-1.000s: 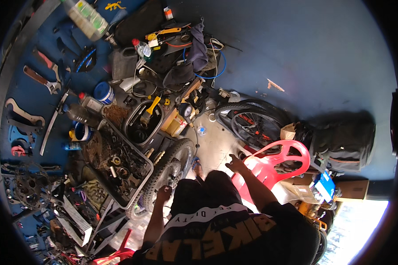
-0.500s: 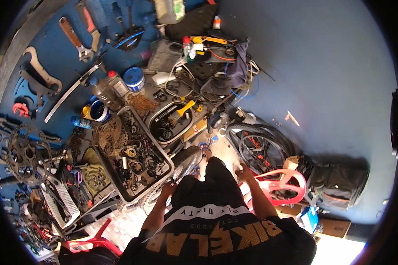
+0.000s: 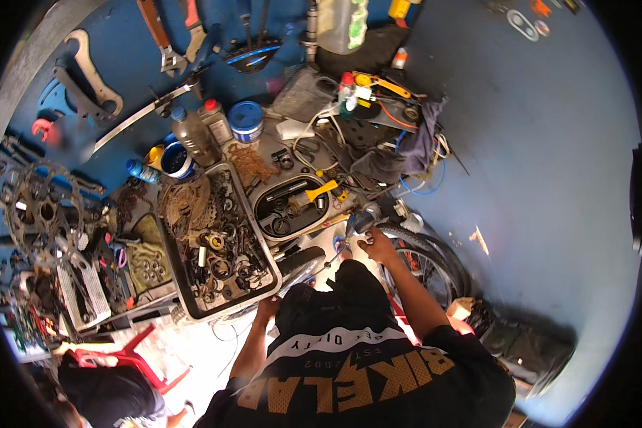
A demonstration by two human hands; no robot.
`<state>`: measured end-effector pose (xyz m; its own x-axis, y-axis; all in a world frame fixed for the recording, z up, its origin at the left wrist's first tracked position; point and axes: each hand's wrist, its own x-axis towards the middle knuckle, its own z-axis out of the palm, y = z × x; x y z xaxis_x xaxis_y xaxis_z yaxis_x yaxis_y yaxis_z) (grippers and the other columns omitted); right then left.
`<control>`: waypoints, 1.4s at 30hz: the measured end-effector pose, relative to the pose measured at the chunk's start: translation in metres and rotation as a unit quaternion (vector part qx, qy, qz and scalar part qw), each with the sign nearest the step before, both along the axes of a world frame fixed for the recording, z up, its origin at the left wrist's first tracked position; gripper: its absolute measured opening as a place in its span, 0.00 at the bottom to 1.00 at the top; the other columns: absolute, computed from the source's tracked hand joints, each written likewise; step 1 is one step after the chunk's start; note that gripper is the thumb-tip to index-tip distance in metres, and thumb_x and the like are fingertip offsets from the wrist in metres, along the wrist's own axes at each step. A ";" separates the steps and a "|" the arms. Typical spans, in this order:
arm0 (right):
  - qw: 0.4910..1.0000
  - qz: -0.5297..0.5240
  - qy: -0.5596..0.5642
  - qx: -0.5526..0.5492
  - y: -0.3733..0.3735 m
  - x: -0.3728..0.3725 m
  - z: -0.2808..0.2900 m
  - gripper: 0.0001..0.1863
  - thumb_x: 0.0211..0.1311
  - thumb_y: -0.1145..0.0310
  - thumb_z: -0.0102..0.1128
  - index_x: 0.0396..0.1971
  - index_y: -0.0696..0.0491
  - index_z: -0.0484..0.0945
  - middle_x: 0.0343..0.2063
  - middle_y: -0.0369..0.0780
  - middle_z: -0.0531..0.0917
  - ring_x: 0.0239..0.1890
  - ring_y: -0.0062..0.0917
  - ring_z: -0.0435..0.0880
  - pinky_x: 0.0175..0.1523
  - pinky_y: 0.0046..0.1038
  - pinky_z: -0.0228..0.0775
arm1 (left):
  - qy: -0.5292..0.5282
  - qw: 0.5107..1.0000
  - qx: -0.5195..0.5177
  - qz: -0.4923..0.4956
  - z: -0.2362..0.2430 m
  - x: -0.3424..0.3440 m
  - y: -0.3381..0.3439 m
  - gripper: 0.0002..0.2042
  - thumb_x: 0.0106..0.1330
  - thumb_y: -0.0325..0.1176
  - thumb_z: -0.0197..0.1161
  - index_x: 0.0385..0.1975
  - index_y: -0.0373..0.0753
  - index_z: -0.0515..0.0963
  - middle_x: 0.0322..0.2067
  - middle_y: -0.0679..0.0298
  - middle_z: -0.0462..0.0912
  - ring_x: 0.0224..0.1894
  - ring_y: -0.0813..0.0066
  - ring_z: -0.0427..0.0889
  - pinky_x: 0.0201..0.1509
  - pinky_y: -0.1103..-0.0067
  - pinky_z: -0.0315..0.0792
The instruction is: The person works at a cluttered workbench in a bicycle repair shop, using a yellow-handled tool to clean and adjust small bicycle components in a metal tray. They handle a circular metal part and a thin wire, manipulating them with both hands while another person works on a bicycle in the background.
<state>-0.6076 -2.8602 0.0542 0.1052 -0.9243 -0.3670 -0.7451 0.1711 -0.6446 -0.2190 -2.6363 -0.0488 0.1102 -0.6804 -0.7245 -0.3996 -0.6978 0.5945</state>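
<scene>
My right hand (image 3: pixel 379 247) reaches forward, fingers loosely bent and apart with nothing visible in them. It is just short of a dark grey rounded object (image 3: pixel 365 217) at the workbench's end, beside black bicycle wheels (image 3: pixel 424 265). My left hand (image 3: pixel 269 308) hangs low at my side near the corner of a large grey tray (image 3: pixel 272 287); its fingers are too small and shadowed to read. Small bicycle parts (image 3: pixel 225 264) and rusty chains fill that tray. Next to it, an oval basin (image 3: pixel 292 237) holds dark parts and a yellow-handled brush (image 3: pixel 322 190).
Bottles (image 3: pixel 195 137), a blue tub (image 3: pixel 245 121) and rags (image 3: pixel 421 146) crowd the bench. Tools (image 3: pixel 165 50) hang on the blue wall. Behind at left, another person (image 3: pixel 114 392) is by a red chair (image 3: pixel 141 357). A black bag (image 3: pixel 531 353) lies at right.
My right hand has risen forward from beside my thigh toward the bench's end. My left hand stays low. The view has shifted, bringing another person into sight at lower left.
</scene>
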 end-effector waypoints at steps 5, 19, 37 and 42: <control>0.981 0.157 -0.109 -0.005 -0.052 0.012 -0.039 0.26 0.59 0.48 0.80 0.47 0.51 0.84 0.40 0.41 0.88 0.44 0.35 0.86 0.57 0.39 0.77 | -0.072 0.990 -0.025 -0.120 0.034 -0.055 -0.039 0.22 0.69 0.51 0.67 0.52 0.41 0.87 0.45 0.47 0.90 0.48 0.54 0.90 0.52 0.65 0.81; 0.811 0.539 -0.222 0.052 -0.042 -0.003 -0.037 0.27 0.77 0.45 0.53 0.65 0.46 0.75 0.51 0.46 0.85 0.51 0.33 0.87 0.57 0.38 0.79 | -0.120 0.929 -0.326 0.127 0.262 -0.253 -0.140 0.59 0.54 0.58 0.81 0.79 0.35 0.52 0.68 0.42 0.73 0.69 0.41 0.74 0.75 0.55 0.65; 0.565 0.781 -0.204 0.172 0.076 0.174 0.104 0.35 0.67 0.46 0.71 0.61 0.58 0.73 0.44 0.56 0.86 0.50 0.49 0.87 0.55 0.44 0.79 | -0.429 0.585 -0.279 0.629 0.302 -0.143 0.066 0.27 0.60 0.32 0.78 0.54 0.35 0.70 0.39 0.57 0.82 0.40 0.68 0.83 0.49 0.71 0.78; 0.622 0.738 -0.102 0.239 0.013 0.164 0.117 0.34 0.66 0.45 0.72 0.63 0.53 0.77 0.49 0.50 0.88 0.46 0.37 0.91 0.53 0.35 0.82 | -0.470 0.591 -0.261 0.601 0.297 0.027 0.136 0.27 0.59 0.37 0.75 0.56 0.35 0.72 0.41 0.52 0.82 0.41 0.60 0.83 0.49 0.66 0.78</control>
<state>-0.4433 -2.8468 0.1711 0.7999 0.4448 -0.4028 -0.2284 -0.3950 -0.8898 -0.1925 -2.5004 0.2485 0.9285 0.1942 0.3164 -0.1277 -0.6332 0.7633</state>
